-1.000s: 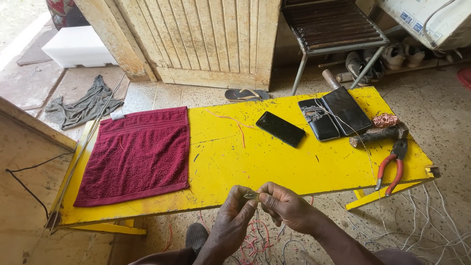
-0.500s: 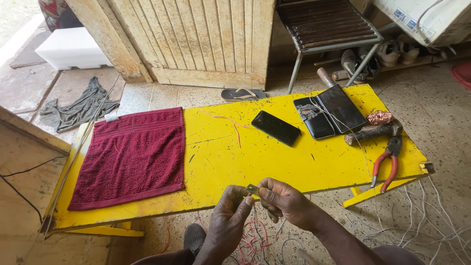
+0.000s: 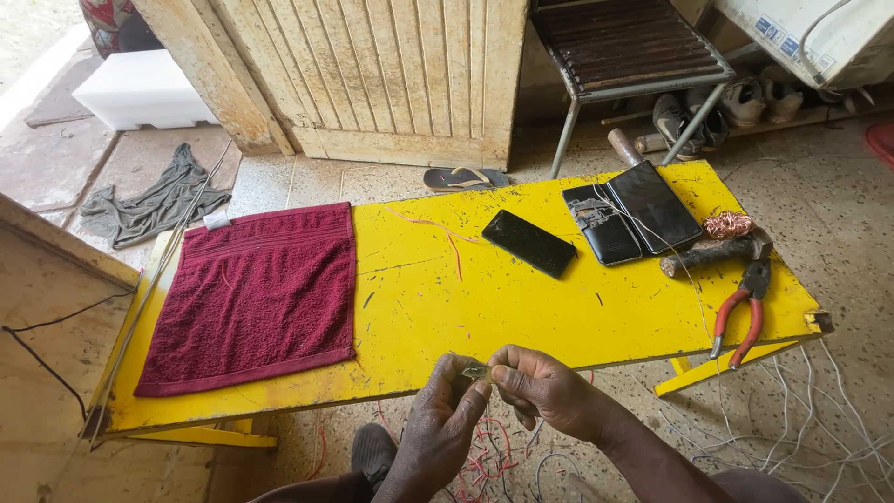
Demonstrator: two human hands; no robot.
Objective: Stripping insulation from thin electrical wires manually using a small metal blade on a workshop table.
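Both hands meet just below the near edge of the yellow table [image 3: 521, 317]: left hand [image 3: 438, 424] and right hand [image 3: 549, 391] pinch one small piece [image 3: 477, 372], maybe metal, too small to tell. On the table lie a red towel [image 3: 256, 298], a phone [image 3: 529, 243] and pliers [image 3: 740, 312].

You have two hands at the near edge, your left hand [image 3: 442, 419] and your right hand [image 3: 540, 387], pinching one small metal piece [image 3: 476, 372] between them. On the one yellow table [image 3: 484, 307] you can count one dark red towel [image 3: 253, 293] at the left, one black phone [image 3: 529, 243] in the middle, one opened phone in two halves [image 3: 633, 222], one coil of copper wire [image 3: 726, 224], one hammer [image 3: 715, 251] and one pair of red-handled pliers [image 3: 742, 309] at the right.

On the far side stand one chair [image 3: 624, 51] and one sandal [image 3: 466, 178].
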